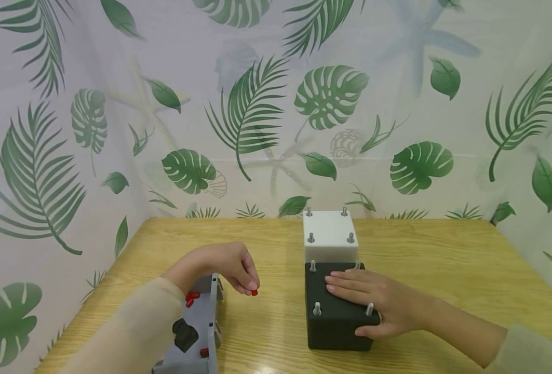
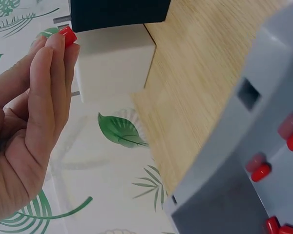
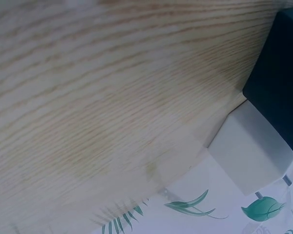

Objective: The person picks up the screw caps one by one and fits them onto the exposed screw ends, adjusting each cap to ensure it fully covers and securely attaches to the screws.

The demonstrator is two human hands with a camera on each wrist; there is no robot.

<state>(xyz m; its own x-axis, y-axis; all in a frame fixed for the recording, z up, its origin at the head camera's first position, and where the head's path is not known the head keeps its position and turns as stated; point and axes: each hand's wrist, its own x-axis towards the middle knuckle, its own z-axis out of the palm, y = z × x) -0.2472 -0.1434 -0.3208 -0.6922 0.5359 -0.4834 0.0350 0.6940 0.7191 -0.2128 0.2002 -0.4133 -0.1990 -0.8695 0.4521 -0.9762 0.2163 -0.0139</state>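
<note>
Between thumb and fingertips, my left hand [image 1: 232, 266] pinches a small red cap [image 2: 68, 36], held in the air right of the grey bin. My right hand [image 1: 380, 297] rests on top of a black block [image 1: 322, 283], its fingers laid out flat and the thumb down the front side. Metal posts [image 1: 317, 308] stand up at the corners of that block. Behind it sits a white block [image 1: 329, 228] with similar posts. In the right wrist view only a sliver of the hand shows, at the right edge.
A grey bin [image 1: 212, 332] stands at the left under my left forearm, partly hidden by the sleeve. Inside it lie several red caps [image 2: 261, 172] and a black piece [image 1: 185, 335]. The wooden table [image 1: 261, 332] runs back to a leaf-patterned cloth [image 1: 266, 104].
</note>
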